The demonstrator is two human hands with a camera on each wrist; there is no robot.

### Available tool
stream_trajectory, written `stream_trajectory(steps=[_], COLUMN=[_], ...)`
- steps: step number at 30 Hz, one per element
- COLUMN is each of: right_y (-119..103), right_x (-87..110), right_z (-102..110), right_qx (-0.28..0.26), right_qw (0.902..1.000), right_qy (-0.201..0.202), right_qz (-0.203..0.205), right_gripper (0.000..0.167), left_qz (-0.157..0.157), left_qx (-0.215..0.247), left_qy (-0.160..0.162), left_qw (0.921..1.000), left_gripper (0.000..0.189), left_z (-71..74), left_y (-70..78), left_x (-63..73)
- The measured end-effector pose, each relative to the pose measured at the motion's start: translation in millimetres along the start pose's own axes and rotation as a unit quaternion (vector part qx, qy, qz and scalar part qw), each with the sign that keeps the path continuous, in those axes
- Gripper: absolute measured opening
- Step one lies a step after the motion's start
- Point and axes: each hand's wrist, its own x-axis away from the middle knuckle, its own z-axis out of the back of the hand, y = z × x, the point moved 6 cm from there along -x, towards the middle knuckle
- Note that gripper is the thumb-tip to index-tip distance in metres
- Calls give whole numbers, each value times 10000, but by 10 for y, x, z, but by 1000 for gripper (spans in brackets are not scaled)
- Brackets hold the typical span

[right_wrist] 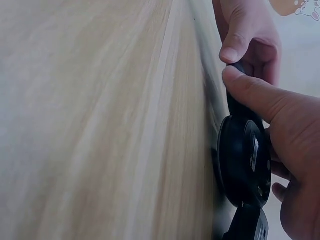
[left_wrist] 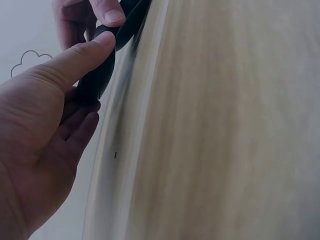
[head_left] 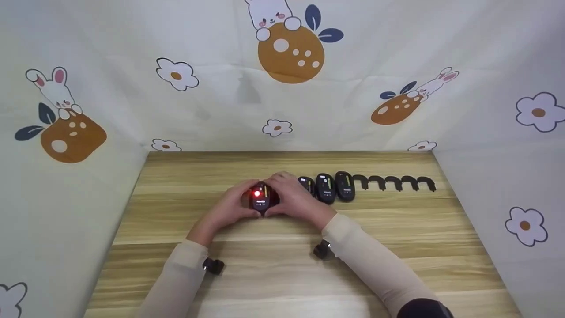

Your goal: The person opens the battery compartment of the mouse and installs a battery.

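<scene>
**A black device with a red light is held between both hands at the centre of the counter**

In the head view, a small black device [head_left: 261, 198] with a glowing red light is held just above the middle of the frame, on or just over the wooden counter [head_left: 282, 265]. It is gripped from the left by the left hand [head_left: 229, 205] and from the right by the right hand [head_left: 293, 198], with the fingers of both curled around its sides. The two grips are thus closed on the same object, and the thumbs are brought close together at its near end.

In the left wrist view, the left thumb [left_wrist: 75, 57] is seen pressed along the dark rounded edge of the device [left_wrist: 97, 75] in the upper left of the frame, with the other fingers curled beneath it. In the right wrist view, the right thumb [right_wrist: 250, 92] is laid on the upper end of the device [right_wrist: 240, 112] at the right edge of the frame.

Just to the right of the hands in the head view, three more black devices [head_left: 329, 187] are lined up side by side. Further right, a row of black curved hook-shaped pieces [head_left: 397, 182] is laid out. Behind the counter, a cloth backdrop [head_left: 282, 88] printed with rabbits and flowers is hung.
</scene>
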Motion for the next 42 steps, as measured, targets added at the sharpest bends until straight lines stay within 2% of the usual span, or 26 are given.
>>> stream_trajectory(steps=[6,11,18,25,28,32,36,42], right_y=[-3,12,21,43,57,93,181,403], right_x=[-23,-26,-45,-68,-34,72,257,706], right_z=[-33,-60,-70,-87,-65,9,154,471], right_qx=[281,320,261,364,229,-85,-363,-109], right_qw=[9993,9986,9988,9984,9988,9991,9985,9979], right_qy=[-195,-325,-314,-372,-329,-215,36,531], right_qz=[-120,-262,-260,-231,-270,-348,-417,-349], right_gripper=[94,95,95,99,103,108,108,102], left_qz=[126,205,319,250,238,307,403,403], left_qx=[-184,-258,-285,-251,-260,-291,-366,-894], left_qy=[-66,-85,-121,-160,-160,-161,-89,120], left_qw=[9997,9994,9990,9992,9993,9990,9985,9951], left_gripper=[97,96,97,98,99,103,105,101], left_z=[-31,-34,-26,-22,-27,-32,2,144], left_y=[-23,-32,-51,-4,8,18,42,102], left_x=[-18,-24,-30,-40,-38,-24,18,180])
